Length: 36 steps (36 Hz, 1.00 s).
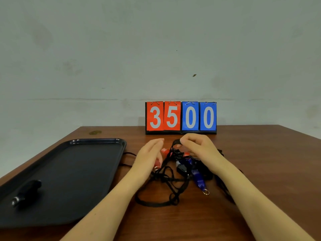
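On wood-grain table (pixel 260 162), right hand (pixel 196 145) pinching flat black lanyard (pixel 175 141) loop

We read four white digits on the flip scoreboard (pixel 180 117) standing at the back of the table (pixel 260 171). Its two red cards show 3 and 5; its two blue cards show 0 and 0

A tangle of thin black fabric lanyards (pixel 166 181) lies heaped on the brown wooden table (pixel 260 162), its cords crossed and knotted. One black loop (pixel 175 141) rises at the far side, pinched by the right hand (pixel 196 146). Among the cords lie a glossy blue plastic whistle (pixel 198 180) with a small metal ring (pixel 206 192) at its near end, a black whistle (pixel 181 168) just beside it, and red plastic whistles (pixel 164 151), partly hidden.
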Available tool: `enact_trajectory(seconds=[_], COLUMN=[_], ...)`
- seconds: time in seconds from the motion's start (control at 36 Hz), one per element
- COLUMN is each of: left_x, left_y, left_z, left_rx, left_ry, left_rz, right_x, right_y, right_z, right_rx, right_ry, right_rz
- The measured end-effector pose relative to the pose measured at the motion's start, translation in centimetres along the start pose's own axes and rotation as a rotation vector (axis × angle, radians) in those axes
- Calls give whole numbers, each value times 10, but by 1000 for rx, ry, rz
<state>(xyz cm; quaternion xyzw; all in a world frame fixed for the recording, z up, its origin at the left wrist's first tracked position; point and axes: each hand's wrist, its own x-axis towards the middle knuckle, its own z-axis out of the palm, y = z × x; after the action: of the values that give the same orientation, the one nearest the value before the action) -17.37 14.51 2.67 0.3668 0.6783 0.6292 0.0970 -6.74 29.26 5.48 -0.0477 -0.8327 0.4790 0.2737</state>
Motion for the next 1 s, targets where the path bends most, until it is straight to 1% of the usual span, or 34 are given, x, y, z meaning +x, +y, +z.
enact_trajectory(seconds=[0.06, 0.11, 0.17, 0.19, 0.22, 0.25, 0.33, 0.39, 0.42, 0.5, 0.56, 0.58, 0.61, 0.69, 0.78, 0.86, 0.89, 0.94, 1.0], left_x=[-3, -7, -8, -8, -6, -4, 2, 5, 6, 5, 4, 4, 4, 6, 7, 11, 12, 11, 8], left_y=[-1, 1, 3, 5, 6, 6, 10, 11, 12, 12, 12, 12, 11, 6, 1, -5, -6, -7, -7], left_z=[2, 5, 7, 6, 6, 3, -9, -15, -16, -14, -13, -13, -14, -19, -23, -22, -22, -21, -18], left_rx=[-4, 24, 5, -35, -93, -162, -383, -377, -361, -342, -310, -299, -293, -285, -246, -219, -196, -103, -10], left_ry=[-134, -252, -315, -314, -277, -202, 116, 331, 414, 551, 610, 634, 660, 742, 755, 698, 679, 638, 563], left_rz=[10, 10, -31, -53, -70, -83, -121, -173, -196, -203, -152, -126, -110, -91, -131, -260, -279, -230, -89], right_x=[0, 0, 1, 2, 2, 2, 4, 5, 6, 5, 6, 6, 7, 10, 10, 10, 10, 9, 7], right_y=[-1, -2, -2, -1, -1, -1, -1, 0, 0, -1, 1, 2, 4, 9, 12, 14, 14, 12, 10], right_z=[1, 3, 4, 3, 2, 0, -8, -11, -12, -15, -19, -21, -21, -15, -11, -10, -9, -8, -6], right_rx=[15, 51, 64, 75, 98, 138, 260, 343, 397, 656, 842, 863, 810, 521, 313, 285, 282, 264, 237], right_ry=[-31, -29, 10, 34, 51, 59, 42, 0, -18, -9, 28, 45, 58, 106, 145, 159, 159, 150, 121], right_rz=[-6, -12, -1, 11, 26, 46, 147, 180, 170, 175, 200, 202, 201, 186, 169, 158, 154, 138, 107])
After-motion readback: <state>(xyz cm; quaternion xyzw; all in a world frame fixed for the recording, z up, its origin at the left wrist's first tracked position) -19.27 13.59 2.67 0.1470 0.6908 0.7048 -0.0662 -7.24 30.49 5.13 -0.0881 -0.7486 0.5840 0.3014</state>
